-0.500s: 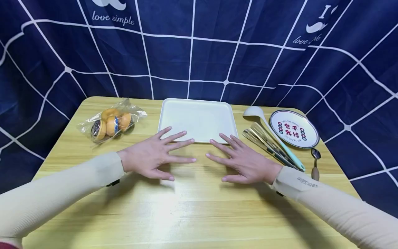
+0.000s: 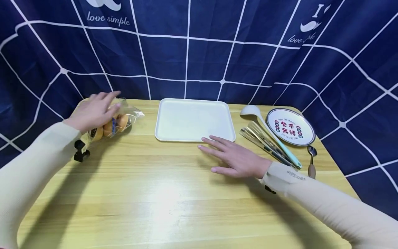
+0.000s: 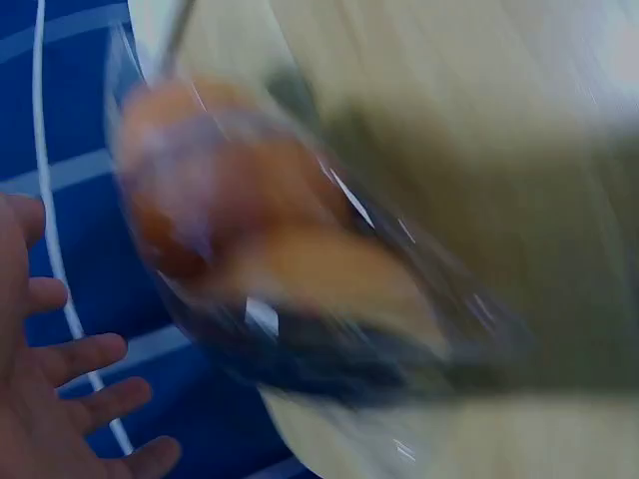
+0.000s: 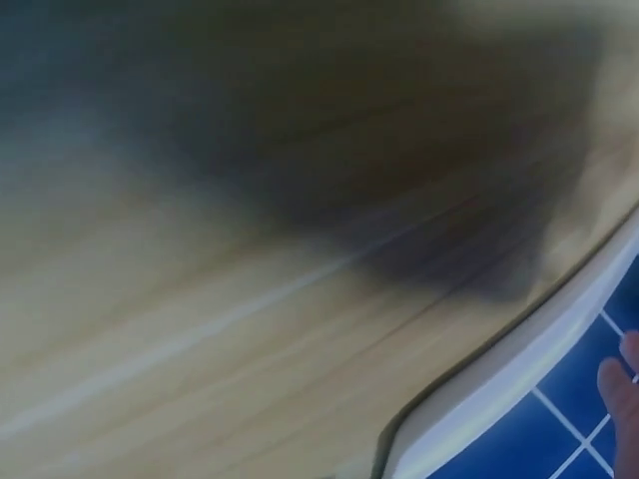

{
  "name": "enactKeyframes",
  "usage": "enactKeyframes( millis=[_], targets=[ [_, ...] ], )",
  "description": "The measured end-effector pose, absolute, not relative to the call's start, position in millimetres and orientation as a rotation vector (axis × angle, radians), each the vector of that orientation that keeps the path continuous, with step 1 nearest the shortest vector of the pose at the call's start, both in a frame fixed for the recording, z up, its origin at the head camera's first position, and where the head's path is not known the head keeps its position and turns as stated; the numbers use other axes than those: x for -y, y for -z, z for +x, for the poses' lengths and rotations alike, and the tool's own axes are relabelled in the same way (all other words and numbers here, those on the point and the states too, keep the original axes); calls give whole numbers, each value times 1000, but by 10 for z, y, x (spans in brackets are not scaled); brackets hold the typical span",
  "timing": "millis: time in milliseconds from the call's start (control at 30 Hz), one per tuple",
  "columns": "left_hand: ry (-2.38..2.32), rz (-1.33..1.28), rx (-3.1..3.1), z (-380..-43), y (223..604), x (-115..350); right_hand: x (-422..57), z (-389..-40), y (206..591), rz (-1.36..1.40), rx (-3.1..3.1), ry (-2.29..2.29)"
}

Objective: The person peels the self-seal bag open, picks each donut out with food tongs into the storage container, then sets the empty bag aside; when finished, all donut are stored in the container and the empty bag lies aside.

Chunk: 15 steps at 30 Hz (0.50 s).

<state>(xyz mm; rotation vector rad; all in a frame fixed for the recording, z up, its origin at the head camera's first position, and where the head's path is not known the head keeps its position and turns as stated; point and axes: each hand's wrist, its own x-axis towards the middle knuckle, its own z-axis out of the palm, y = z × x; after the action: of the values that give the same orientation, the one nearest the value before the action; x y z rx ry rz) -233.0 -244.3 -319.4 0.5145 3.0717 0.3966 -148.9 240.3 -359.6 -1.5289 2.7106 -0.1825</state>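
Note:
A clear plastic bag of round orange-brown pieces that look like bread or doughnuts lies at the table's back left. My left hand is over the bag's far left part, fingers extended, and hides some of it. In the left wrist view, the spread fingers stand beside the blurred bag, with a gap between. My right hand, fingers straight, hovers at the near right corner of a white rectangular tray. It holds nothing.
On the right lie a white ladle with a mint handle, metal utensils with dark handles, a round plate with red lettering and a spoon. A blue checked cloth hangs behind the wooden table.
My left hand has moved from the tray's near edge, left and away from me, to the bag. The right hand stays by the tray, its fingers closer together.

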Motion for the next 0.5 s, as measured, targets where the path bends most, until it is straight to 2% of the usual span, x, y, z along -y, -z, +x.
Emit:
enactKeyframes(
  millis=[167, 333, 500],
  targets=[
    [-488, 294, -2902, -2403, 3375, 2884, -2204, -1477, 3548, -1277, -2615, 549],
    [-568, 289, -2801, -2388, 3510, 3030, -1910, -1521, 3534, -980, -2448, 972],
    [-658, 325, -2788, -2350, 3572, 3018, -1616, -1621, 3535, -829, -2290, 1231]
  ],
)
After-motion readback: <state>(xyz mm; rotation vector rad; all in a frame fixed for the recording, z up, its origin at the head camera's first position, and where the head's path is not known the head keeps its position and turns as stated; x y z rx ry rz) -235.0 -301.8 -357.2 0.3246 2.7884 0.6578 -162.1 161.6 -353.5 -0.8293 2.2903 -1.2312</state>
